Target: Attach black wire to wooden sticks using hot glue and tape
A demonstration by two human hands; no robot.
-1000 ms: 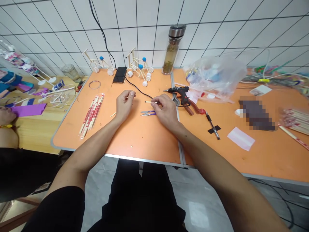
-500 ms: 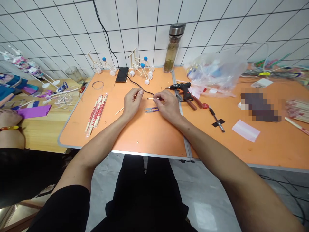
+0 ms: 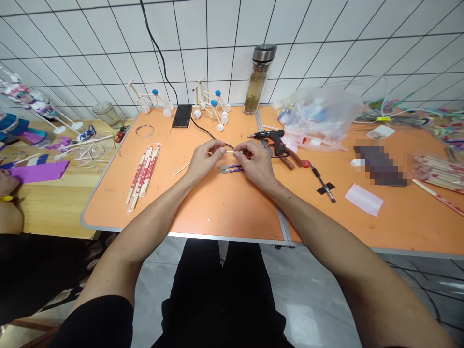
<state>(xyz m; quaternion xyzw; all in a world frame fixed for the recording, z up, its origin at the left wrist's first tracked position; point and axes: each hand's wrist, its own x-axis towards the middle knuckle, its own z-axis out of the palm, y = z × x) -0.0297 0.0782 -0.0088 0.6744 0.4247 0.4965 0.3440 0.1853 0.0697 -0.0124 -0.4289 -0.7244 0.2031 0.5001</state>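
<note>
Over the middle of the orange table, my left hand and my right hand both pinch a short thin wooden stick, one hand at each end. The fingertips almost meet. Purple thread snips lie on the table just below the stick, between my hands. A longer bare stick rests left of my left hand.
Wrapped chopstick packs lie at left. A black glue gun, pliers, a phone, stick models, a glass bottle and a plastic bag stand further back. Another person's arm shows at the far left edge.
My left hand has moved right and taken hold of the free end of the stick that my right hand held alone before. The camera has shifted slightly.
</note>
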